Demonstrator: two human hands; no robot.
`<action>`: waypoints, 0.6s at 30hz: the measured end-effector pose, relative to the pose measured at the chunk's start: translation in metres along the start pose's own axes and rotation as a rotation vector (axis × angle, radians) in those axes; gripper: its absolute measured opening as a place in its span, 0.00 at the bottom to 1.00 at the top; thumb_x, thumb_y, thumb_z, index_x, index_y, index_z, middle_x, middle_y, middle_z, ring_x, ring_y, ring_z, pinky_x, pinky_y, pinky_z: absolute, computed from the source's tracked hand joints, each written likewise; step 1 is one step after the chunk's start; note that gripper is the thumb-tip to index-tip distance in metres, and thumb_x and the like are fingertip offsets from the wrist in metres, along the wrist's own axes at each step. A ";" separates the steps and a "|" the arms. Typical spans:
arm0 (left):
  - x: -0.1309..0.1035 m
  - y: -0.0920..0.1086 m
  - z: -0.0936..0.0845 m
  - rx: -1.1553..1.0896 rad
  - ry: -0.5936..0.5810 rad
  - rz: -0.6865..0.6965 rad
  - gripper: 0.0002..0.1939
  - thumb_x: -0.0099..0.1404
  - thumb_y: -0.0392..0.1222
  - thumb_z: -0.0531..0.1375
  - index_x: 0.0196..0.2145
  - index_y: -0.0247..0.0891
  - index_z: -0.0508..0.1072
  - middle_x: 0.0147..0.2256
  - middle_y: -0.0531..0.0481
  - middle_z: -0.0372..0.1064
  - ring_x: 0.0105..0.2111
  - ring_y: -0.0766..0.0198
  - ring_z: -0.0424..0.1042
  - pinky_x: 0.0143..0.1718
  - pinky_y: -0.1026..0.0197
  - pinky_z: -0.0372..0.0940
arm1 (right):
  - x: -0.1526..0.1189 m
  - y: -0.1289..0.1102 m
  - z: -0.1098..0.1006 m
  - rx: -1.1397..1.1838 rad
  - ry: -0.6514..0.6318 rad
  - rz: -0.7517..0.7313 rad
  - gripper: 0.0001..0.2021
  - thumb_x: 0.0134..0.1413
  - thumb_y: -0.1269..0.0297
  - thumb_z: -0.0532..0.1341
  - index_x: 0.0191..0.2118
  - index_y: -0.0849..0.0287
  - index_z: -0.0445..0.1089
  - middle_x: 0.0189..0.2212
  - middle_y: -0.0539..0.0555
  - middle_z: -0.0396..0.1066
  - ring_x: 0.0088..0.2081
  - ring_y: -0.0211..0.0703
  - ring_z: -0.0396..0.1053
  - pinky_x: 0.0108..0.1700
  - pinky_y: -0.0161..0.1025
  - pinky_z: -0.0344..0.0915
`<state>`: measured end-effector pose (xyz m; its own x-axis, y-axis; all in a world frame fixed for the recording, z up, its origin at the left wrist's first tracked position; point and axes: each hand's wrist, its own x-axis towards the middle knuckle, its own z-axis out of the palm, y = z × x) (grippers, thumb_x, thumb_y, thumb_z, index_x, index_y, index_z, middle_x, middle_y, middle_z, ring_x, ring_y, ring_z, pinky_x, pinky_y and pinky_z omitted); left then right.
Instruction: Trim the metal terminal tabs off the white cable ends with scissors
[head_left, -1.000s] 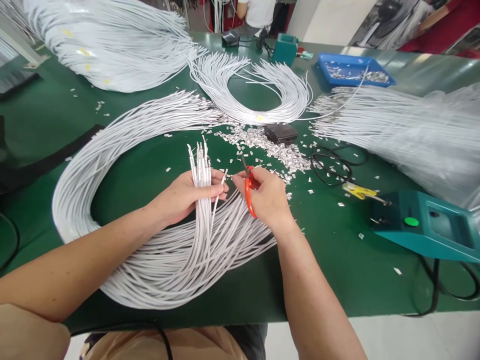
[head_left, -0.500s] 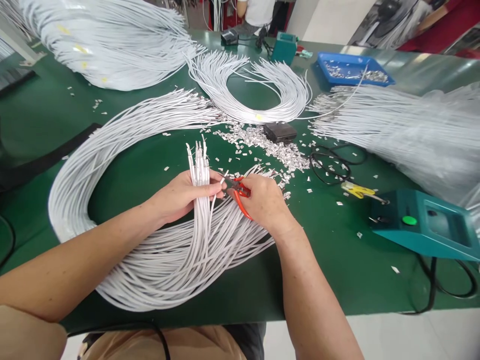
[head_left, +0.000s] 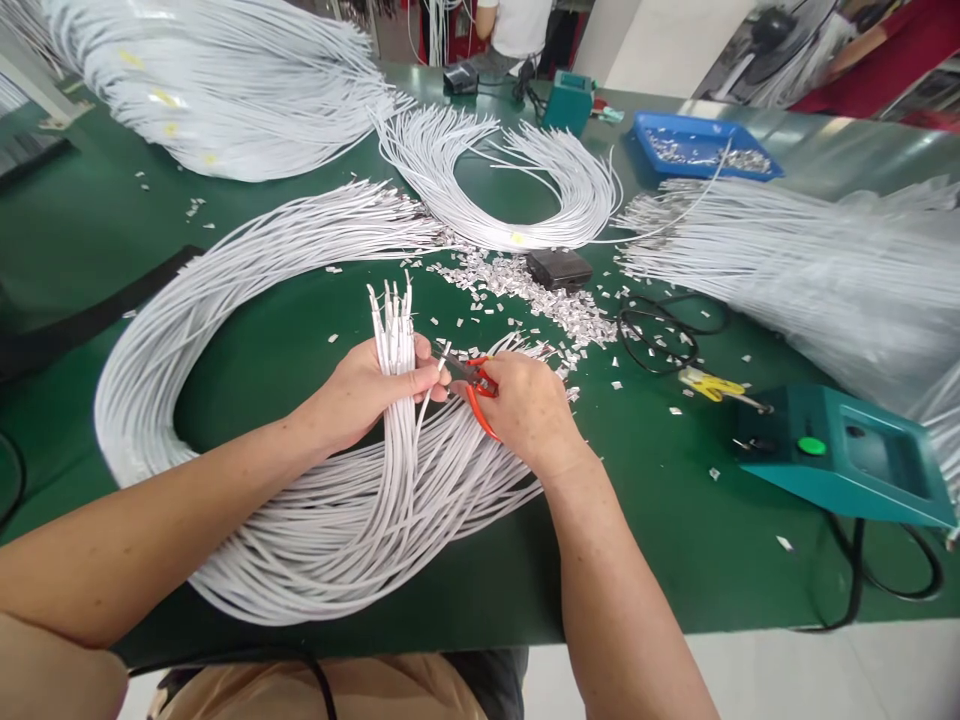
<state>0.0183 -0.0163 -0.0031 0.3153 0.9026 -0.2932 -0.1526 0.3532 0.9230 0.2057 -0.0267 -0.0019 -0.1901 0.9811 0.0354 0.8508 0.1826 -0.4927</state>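
Observation:
My left hand (head_left: 367, 390) is closed round an upright bunch of white cables (head_left: 397, 350), and one cable end sticks out at its fingertips. Red-handled cutters (head_left: 480, 400) are in my right hand (head_left: 532, 405), their jaws right beside that single cable end. Below both hands a large loop of white cables (head_left: 300, 560) curves over the green table (head_left: 637, 520). Small pale scraps (head_left: 525, 285) lie scattered beyond the hands, round a black block (head_left: 559, 268).
Another cable coil (head_left: 525, 225) and a blue tray (head_left: 697, 145) stand farther back. Cable bundles lie at left (head_left: 225, 90) and right (head_left: 810, 240). A teal device (head_left: 847, 450), yellow-handled tool (head_left: 712, 384) and black cord are at right. People are in the background.
The bunch of cables in my left hand has shifted slightly left, with its tops spread a little. My right hand and the cutters have also moved slightly left.

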 end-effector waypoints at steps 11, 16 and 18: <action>0.000 0.005 0.003 -0.069 -0.233 -0.007 0.11 0.58 0.37 0.65 0.30 0.38 0.63 0.26 0.54 0.70 0.26 0.68 0.69 0.29 0.64 0.59 | -0.001 -0.013 -0.013 1.035 -0.067 -0.035 0.09 0.56 0.58 0.61 0.39 0.54 0.76 0.28 0.49 0.71 0.30 0.38 0.69 0.38 0.40 0.65; 0.000 0.004 0.001 -0.070 -0.220 -0.029 0.13 0.56 0.39 0.67 0.30 0.38 0.64 0.26 0.53 0.71 0.27 0.66 0.69 0.31 0.62 0.61 | 0.002 -0.014 -0.005 1.076 -0.044 0.010 0.13 0.52 0.51 0.63 0.30 0.56 0.73 0.23 0.48 0.70 0.28 0.38 0.67 0.38 0.40 0.66; 0.000 0.005 0.001 -0.063 -0.182 -0.061 0.14 0.54 0.39 0.68 0.30 0.38 0.63 0.26 0.54 0.70 0.28 0.66 0.70 0.33 0.62 0.62 | 0.002 -0.015 -0.003 1.002 0.029 0.045 0.12 0.50 0.53 0.65 0.27 0.57 0.71 0.25 0.48 0.69 0.28 0.36 0.65 0.36 0.37 0.64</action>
<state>0.0186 -0.0146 0.0013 0.4892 0.8215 -0.2929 -0.1842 0.4256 0.8860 0.1940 -0.0273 0.0077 -0.1443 0.9894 0.0130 0.0490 0.0203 -0.9986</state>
